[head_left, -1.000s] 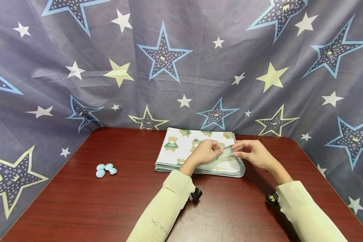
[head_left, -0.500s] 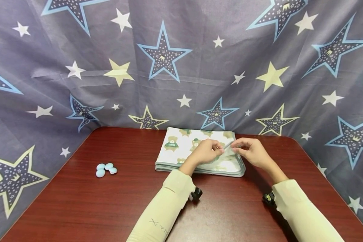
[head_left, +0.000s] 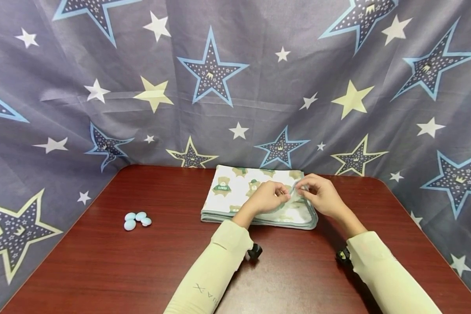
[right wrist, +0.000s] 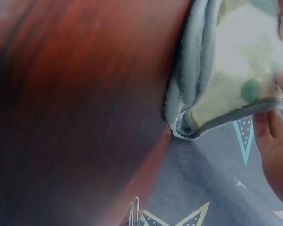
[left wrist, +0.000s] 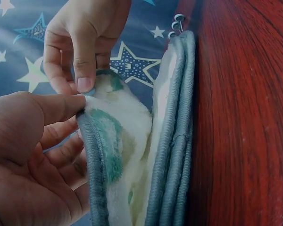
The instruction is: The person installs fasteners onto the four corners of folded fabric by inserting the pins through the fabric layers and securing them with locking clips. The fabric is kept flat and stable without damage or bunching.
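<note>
A folded blanket [head_left: 239, 192] with a bear print and grey-green edging lies near the table's back edge. My left hand [head_left: 267, 198] pinches the edging of its raised top layer between thumb and fingers, as the left wrist view shows. My right hand [head_left: 323, 196] grips the same lifted edge close by; in the left wrist view its thumb tip nearly meets the left fingertips. A speck of light blue shows there, too small to identify. In the right wrist view the right hand [right wrist: 279, 155] holds the lifted layer, and the lower layers stay stacked.
Several light blue oval pieces [head_left: 130, 224] lie grouped on the left of the reddish-brown table [head_left: 102, 266]. A grey curtain [head_left: 259, 117] printed with stars hangs around the back and sides.
My right hand has moved left and slightly up, closer to the left hand, bringing the blanket's lifted edge with it. The left hand stays in place.
</note>
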`<state>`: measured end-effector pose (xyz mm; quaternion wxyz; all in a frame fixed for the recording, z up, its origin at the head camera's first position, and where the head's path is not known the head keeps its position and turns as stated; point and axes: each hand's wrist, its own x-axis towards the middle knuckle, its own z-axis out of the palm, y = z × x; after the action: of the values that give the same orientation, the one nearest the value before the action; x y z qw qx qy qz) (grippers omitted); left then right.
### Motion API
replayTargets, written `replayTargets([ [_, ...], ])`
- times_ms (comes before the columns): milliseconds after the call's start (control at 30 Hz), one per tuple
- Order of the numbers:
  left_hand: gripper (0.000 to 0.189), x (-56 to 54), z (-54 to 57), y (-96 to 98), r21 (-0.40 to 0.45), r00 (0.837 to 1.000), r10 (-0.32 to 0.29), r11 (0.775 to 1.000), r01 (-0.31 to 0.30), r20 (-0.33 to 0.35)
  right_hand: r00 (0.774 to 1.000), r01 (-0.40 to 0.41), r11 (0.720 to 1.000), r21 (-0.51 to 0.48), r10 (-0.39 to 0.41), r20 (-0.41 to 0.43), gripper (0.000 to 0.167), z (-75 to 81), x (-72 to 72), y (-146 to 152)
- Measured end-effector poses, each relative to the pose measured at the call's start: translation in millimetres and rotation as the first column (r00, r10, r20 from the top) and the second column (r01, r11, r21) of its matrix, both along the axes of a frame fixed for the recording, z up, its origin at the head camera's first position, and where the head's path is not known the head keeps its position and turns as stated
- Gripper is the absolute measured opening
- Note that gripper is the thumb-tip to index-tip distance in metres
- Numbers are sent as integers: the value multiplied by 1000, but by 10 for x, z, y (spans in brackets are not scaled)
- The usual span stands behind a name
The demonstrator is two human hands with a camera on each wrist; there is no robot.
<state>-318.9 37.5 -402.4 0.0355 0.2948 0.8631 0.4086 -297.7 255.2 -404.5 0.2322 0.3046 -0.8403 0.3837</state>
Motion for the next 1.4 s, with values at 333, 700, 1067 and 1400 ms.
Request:
replayTargets([
  [333, 12, 15, 39, -17, 7, 1000, 6, 1000, -6, 1, 996, 84, 992, 95, -81, -34, 35, 4, -18, 23],
  [700, 12, -10, 28, -33, 3, 1000, 6, 1000, -6, -17, 994, 86, 979, 186, -73, -78, 31, 13, -22, 54],
  [1067, 12, 16, 42, -42, 24, 1000, -14, 1000, 14, -2, 981, 91, 969, 232, -47, -186, 23, 39, -20, 56],
  [1400, 11, 26, 85, -62, -13, 999, -29, 1000, 29, -29, 975, 71, 973, 221, -22, -220, 27, 79, 3, 47],
])
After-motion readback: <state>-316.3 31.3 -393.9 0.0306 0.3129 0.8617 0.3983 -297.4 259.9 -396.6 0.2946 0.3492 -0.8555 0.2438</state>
